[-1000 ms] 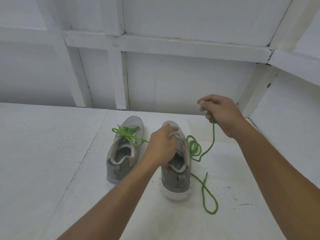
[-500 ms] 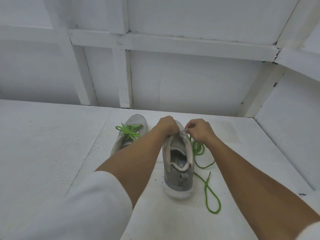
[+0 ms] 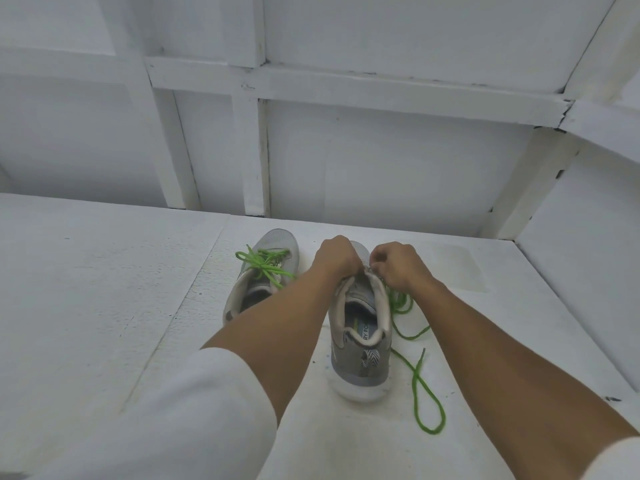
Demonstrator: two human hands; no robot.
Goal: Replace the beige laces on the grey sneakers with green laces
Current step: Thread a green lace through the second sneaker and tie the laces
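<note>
We are lacing the second shoe: the left sneaker point(image 3: 277, 247) already wears its tied green lace point(image 3: 265, 268), while the right sneaker point(image 3: 360, 344) stands beside it with both hands at its far eyelets. Our left hand point(image 3: 337, 259) curls round the shoe's throat to steady it, and our right hand point(image 3: 398, 268) is closed, apparently pinching the loose green lace point(image 3: 401, 303), whose slack trails right of the shoe; the pinch itself is hidden. Next, the tip must find an eyelet and the slack follow untangled.
</note>
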